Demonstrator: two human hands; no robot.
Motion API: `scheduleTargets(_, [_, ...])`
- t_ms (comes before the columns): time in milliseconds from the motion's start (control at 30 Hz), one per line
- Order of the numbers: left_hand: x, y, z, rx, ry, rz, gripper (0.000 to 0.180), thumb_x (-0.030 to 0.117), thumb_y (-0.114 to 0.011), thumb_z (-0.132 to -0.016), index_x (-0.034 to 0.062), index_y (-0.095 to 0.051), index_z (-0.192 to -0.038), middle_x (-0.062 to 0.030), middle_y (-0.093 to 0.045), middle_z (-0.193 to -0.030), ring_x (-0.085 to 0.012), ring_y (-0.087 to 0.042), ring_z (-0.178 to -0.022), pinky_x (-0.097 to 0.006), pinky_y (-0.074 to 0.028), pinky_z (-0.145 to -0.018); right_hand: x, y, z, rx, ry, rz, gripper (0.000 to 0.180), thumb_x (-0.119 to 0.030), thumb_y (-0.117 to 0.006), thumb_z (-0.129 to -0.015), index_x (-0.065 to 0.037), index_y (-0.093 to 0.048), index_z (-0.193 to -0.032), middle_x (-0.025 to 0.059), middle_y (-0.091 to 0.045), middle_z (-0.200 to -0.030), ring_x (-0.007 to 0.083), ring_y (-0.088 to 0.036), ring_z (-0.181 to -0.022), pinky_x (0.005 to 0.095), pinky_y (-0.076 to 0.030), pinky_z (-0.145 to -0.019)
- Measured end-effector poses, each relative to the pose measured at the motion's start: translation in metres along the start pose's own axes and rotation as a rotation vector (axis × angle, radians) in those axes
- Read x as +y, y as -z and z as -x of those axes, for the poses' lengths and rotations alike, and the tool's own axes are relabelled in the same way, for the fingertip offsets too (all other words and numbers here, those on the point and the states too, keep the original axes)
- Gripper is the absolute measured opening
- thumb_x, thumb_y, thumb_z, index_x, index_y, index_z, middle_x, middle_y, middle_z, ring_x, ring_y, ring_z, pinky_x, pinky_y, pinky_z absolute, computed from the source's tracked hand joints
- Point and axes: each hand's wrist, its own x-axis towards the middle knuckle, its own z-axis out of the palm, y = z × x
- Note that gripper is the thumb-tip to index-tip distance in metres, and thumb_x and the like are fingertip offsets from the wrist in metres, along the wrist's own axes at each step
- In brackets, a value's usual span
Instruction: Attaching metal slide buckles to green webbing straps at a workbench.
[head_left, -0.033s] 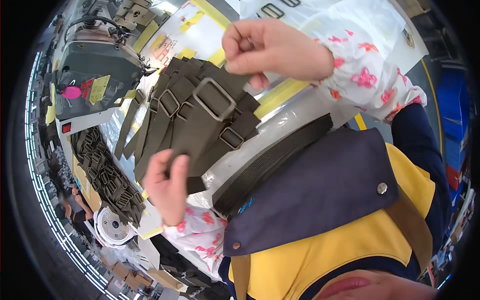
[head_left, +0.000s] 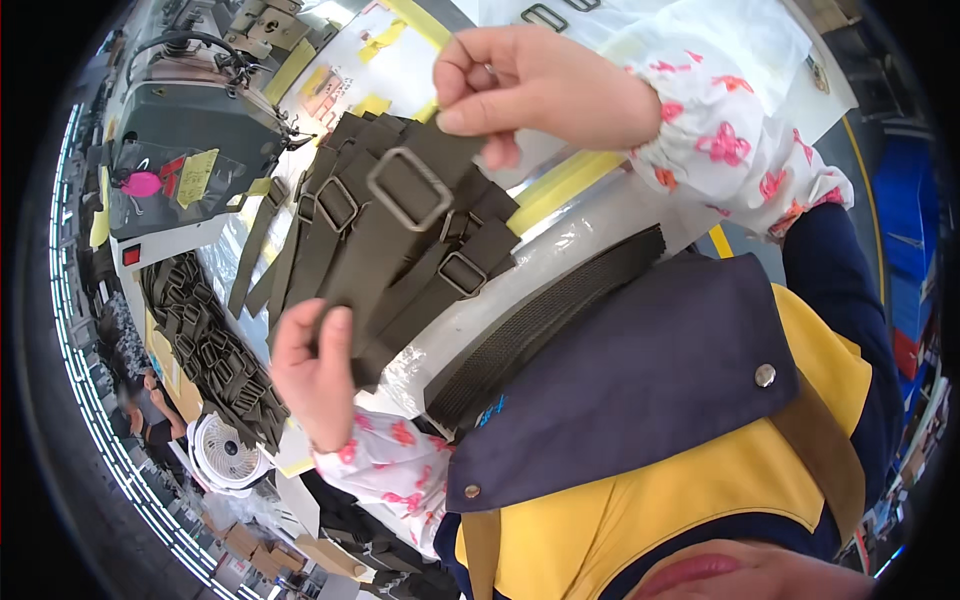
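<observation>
Holding an olive webbing strap point(head_left: 385, 250) with metal buckle point(head_left: 408, 188), left hand point(head_left: 312, 372) and right hand point(head_left: 540, 85) fingers clamped on it.

I see a bright, evenly lit scene with soft, faint shadows. Glare washes out the white desk point(head_left: 600, 215) near the top, and the clear plastic on it glints. Fisheye bending is strong: straight edges curve toward the black rim. The centre is sharp; my lower edge is blurred and close.
</observation>
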Motion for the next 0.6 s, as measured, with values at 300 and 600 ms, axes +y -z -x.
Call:
scheduleTargets(300, [-0.006,-0.029,0.001,-0.028,-0.464,-0.437,0.026,0.006,-0.063,-0.079,-0.0004,-0.058,-0.104,-0.0134,-0.061,-0.099,-0.0278,-0.058,-0.092,-0.035,-0.045,-0.081,0.011,0.051,0.038,0.011,0.188,0.905,0.023,-0.014,-0.061,-0.081,-0.002,-0.053,-0.099,0.0070,-0.060,-0.092,0.0143,-0.058,-0.072,0.0261,-0.047,-0.065])
scheduleTargets(600, [0.004,-0.105,0.016,-0.696,-0.626,-0.247,0.034,0.013,-0.069,-0.071,0.0022,-0.058,-0.101,-0.0102,-0.059,-0.093,-0.0272,-0.057,-0.082,-0.034,-0.047,-0.072,0.050,0.065,0.111,0.218,0.023,1.403,0.036,-0.020,-0.068,-0.072,-0.005,-0.051,-0.098,0.0098,-0.054,-0.086,0.0274,-0.056,-0.074,0.0349,-0.044,-0.063])
